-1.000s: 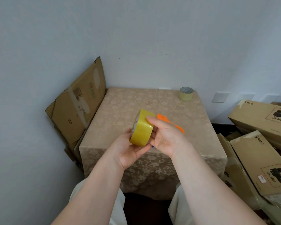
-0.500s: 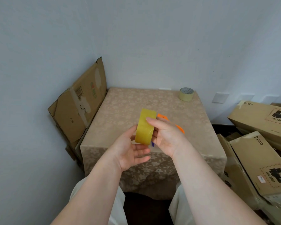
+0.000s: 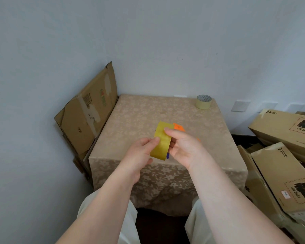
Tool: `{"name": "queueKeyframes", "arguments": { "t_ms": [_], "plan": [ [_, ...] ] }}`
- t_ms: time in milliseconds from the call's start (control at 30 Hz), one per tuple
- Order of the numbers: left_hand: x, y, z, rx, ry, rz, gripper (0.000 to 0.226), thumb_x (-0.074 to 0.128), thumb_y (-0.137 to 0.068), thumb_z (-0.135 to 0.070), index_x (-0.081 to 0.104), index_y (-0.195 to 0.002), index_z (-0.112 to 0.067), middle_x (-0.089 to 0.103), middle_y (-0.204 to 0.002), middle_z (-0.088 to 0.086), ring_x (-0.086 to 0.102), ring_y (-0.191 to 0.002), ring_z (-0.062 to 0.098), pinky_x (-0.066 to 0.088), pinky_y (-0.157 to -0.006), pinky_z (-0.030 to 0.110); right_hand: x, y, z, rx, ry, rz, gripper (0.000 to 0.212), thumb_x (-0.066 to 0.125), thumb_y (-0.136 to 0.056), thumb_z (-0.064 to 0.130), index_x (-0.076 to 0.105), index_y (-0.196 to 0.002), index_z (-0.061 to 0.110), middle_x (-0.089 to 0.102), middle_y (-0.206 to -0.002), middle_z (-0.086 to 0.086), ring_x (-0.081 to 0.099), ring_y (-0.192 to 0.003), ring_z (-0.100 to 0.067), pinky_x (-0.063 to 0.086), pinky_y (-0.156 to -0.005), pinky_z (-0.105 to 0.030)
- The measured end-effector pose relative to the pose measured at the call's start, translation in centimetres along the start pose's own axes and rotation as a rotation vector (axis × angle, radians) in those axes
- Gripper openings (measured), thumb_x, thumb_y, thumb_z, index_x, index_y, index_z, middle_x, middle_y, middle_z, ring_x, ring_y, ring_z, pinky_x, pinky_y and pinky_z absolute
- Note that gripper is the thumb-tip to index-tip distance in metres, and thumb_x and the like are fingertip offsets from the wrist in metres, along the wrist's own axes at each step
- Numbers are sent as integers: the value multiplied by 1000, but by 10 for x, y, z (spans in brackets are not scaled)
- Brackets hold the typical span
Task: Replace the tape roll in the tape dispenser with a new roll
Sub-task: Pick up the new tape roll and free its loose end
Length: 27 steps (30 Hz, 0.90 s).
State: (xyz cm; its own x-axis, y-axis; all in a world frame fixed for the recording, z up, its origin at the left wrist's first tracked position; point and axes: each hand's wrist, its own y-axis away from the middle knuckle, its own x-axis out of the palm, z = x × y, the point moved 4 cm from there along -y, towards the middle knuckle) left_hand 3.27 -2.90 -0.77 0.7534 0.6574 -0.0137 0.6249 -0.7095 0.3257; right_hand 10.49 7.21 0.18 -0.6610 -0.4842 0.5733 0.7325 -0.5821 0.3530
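Observation:
A yellow tape roll (image 3: 163,143) stands on edge in the air above the table's near side, its flat band facing me. My left hand (image 3: 139,155) pinches its left rim with thumb and fingers. My right hand (image 3: 182,147) holds its right side, the forefinger lying on the band near the top. The orange tape dispenser (image 3: 179,127) lies on the table (image 3: 139,117) just behind my right hand, mostly hidden; a small blue part shows under the roll. A paler, thinner tape roll (image 3: 203,102) lies flat at the table's far right corner.
The table wears a beige floral cloth and stands in a corner of white walls. Flattened cardboard (image 3: 90,113) leans against the wall at its left. Stacked brown cartons (image 3: 285,152) crowd the floor at the right, close to the table's edge.
The yellow roll has turned from showing its side face to edge-on. My left hand moved from cupping it below up to pinching its left rim.

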Motion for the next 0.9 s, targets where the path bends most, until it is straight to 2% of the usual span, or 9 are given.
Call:
{"name": "queueKeyframes", "arguments": {
  "t_ms": [100,200,367,500,600,700,800,900],
  "plan": [
    [-1,0,-1,18,22,-2,21,59,-88,-39,63,-81,-19,67,-84,-3,61,-90,15,49,-92,40,0,0,-1,2,32,27,7,57,-89,1,63,-91,3,68,-87,-12,67,-85,-23,54,-85,-37],
    [-1,0,-2,34,55,-14,21,61,-88,-36,57,-75,-19,62,-79,-2,59,-81,14,52,-88,43,-3,0,-2,-13,166,34,8,61,-88,6,66,-93,6,71,-85,-9,68,-83,-21,55,-81,-36],
    [2,1,-3,36,86,1,20,58,-91,-36,58,-82,-18,64,-81,0,62,-80,15,55,-80,42,-7,1,-1,-50,345,8,13,66,-85,15,68,-96,9,72,-84,-6,67,-83,-21,53,-85,-38],
    [2,1,-2,-36,181,1,21,55,-93,-36,61,-92,-16,67,-90,5,65,-92,24,57,-73,44,-6,4,1,-89,477,32,6,68,-83,18,72,-87,18,73,-89,-5,67,-89,-22,51,-90,-41],
    [2,2,-2,-103,279,6,22,51,-95,-35,62,-99,-17,68,-94,9,67,-90,26,57,-68,43,-6,5,2,-127,546,61,10,67,-83,15,72,-90,21,75,-94,-4,68,-91,-19,52,-87,-37],
    [3,2,-3,-167,390,7,23,48,-96,-33,63,-101,-16,68,-93,9,66,-83,23,56,-55,33,-7,5,2,-134,598,77,18,69,-81,15,71,-97,23,74,-101,-2,67,-97,-18,49,-92,-38],
    [1,0,-1,-248,518,-41,27,47,-97,-33,63,-99,-12,64,-81,6,57,-65,15,44,-37,17,-8,8,3,-108,646,113,26,68,-82,14,69,-106,22,73,-106,-2,67,-99,-17,48,-94,-38],
    [-1,-1,1,-318,635,-80,30,47,-97,-34,63,-92,-9,59,-75,4,50,-60,11,37,-32,12,-7,10,2,-89,666,159,33,67,-83,11,67,-114,20,71,-113,-6,65,-107,-20,47,-97,-38]
  ]
}}
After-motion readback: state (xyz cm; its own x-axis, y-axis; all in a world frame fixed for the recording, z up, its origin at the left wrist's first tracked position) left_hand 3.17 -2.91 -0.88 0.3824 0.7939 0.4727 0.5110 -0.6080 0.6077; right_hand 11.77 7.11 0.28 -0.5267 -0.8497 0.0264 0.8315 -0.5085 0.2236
